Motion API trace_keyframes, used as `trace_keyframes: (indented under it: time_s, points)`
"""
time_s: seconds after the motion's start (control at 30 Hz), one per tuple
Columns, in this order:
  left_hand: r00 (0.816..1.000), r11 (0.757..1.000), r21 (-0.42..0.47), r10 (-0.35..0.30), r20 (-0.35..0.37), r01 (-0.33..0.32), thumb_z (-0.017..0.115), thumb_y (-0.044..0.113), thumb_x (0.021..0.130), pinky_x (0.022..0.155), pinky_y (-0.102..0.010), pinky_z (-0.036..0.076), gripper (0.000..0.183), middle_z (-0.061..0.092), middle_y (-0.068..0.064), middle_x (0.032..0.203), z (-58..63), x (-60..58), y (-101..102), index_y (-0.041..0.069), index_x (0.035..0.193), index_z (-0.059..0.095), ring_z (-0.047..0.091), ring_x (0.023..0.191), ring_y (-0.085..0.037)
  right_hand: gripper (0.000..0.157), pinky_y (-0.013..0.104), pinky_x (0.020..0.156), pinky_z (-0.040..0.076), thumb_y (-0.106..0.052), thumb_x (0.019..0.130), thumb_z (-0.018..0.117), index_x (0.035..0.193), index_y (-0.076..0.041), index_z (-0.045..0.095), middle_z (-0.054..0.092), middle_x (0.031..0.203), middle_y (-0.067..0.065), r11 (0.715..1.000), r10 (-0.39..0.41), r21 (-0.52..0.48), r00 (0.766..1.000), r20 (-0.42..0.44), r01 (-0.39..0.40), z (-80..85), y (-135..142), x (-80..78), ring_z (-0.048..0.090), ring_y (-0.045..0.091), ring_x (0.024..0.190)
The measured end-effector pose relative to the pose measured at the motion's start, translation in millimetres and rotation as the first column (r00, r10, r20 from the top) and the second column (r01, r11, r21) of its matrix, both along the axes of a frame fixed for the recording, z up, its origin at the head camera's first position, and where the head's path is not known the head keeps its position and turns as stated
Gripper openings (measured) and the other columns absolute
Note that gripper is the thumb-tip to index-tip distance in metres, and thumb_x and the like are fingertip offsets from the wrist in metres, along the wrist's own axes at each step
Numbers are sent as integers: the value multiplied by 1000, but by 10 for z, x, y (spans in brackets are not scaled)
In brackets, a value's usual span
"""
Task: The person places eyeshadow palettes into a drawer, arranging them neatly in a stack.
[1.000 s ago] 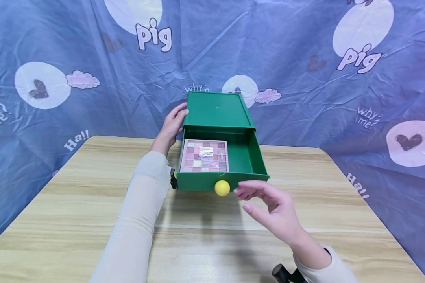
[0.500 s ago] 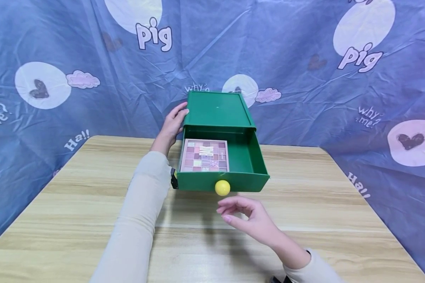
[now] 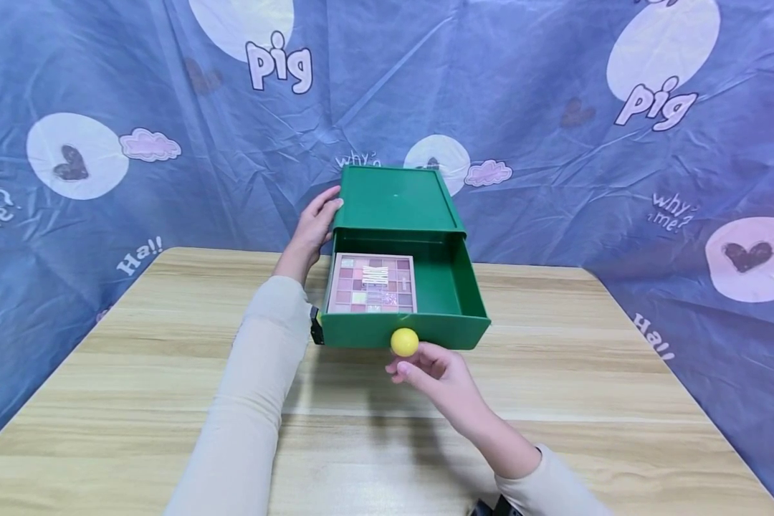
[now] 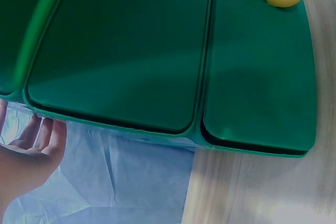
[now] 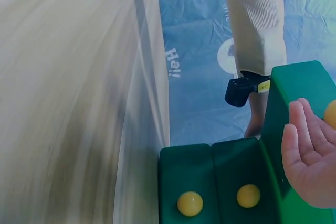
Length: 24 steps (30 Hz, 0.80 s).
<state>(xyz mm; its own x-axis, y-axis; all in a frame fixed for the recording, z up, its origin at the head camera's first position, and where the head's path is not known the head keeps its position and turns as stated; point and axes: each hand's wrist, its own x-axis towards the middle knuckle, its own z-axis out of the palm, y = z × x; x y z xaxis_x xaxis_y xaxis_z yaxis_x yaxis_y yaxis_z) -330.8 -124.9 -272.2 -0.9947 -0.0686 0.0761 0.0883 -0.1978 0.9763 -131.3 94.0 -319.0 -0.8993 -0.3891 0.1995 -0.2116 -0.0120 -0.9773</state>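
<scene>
A green drawer cabinet stands on the table, its top drawer pulled far out. Inside the drawer's left half lies a pink eyeshadow palette with many coloured squares. My left hand rests against the cabinet's left side near the back, fingertips along the wall in the left wrist view. A round yellow knob sits on the drawer front. Just below and right of it is my right hand, fingers loosely bent close under the knob. In the right wrist view the fingers extend beside it.
Below the pulled drawer are closed lower drawers with yellow knobs. A pale wooden table surrounds the cabinet, and a blue printed cloth hangs behind. Each wrist carries a black camera mount.
My right hand has moved left from beside the drawer front, dipped lower, then come up close under the yellow knob. The left hand, cabinet, drawer and palette stay put.
</scene>
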Motion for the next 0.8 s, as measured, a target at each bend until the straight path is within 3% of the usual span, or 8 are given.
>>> trace_keyframes:
  time_s: [0.13, 0.33, 0.8]
  points:
    - [1000, 1000, 3, 1, 5, -1, 51, 23, 86, 76, -35, 39, 41, 47, -3, 118, 12, 5, -4, 21, 126, 47, 48, 90, -15, 27, 36, 72, 46, -8, 83, 57, 99, 14, 53, 62, 81, 15, 995, -58, -76, 997, 49, 61, -2, -59, -13, 60, 20, 74]
    - [1000, 1000, 7, -1, 10, 1, 52, 24, 86, 75, -33, 39, 41, 47, -3, 118, 11, 3, -11, 21, 126, 47, 49, 88, -14, 26, 37, 70, 47, -7, 83, 57, 95, 16, 55, 64, 75, 7, 983, -104, -148, 994, 40, 109, -21, -113, -33, 61, 20, 70]
    - [1000, 1000, 4, 8, 3, -8, 52, 24, 85, 73, -32, 40, 40, 48, -2, 114, -9, -22, -1, 22, 125, 48, 49, 88, -14, 25, 38, 70, 46, -9, 83, 57, 91, 14, 58, 64, 74, 12, 979, -150, -136, 988, 22, 151, -3, -131, -126, 61, 23, 71]
